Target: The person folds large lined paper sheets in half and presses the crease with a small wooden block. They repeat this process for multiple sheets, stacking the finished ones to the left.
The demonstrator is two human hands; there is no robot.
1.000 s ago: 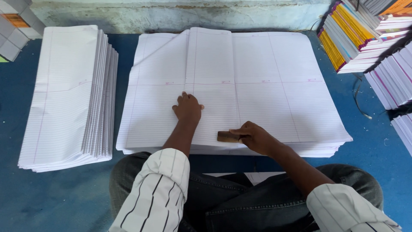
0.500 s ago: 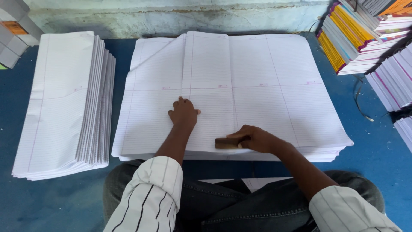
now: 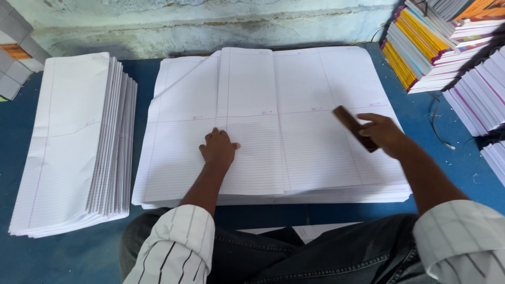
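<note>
A wide stack of large ruled white sheets (image 3: 294, 79) lies on the blue floor in front of me. My left hand (image 3: 219, 149) rests flat on the folded top sheet, near its fold line, fingers slightly spread. My right hand (image 3: 383, 134) hovers over the right half of the stack and grips a small dark brown wooden block (image 3: 351, 125), held at a slant. My striped sleeves and dark trousers fill the bottom of the view.
A pile of folded ruled sheets (image 3: 68, 142) sits at the left. Stacks of bound notebooks with coloured spines (image 3: 421, 50) and more white-edged stacks (image 3: 481, 94) stand at the right. Grey blocks (image 3: 16, 58) lie at far left; a rough wall runs behind.
My right hand has lifted the wooden block from the near edge of the stack and swung it right and farther away. My left hand stays pressed on the sheet.
</note>
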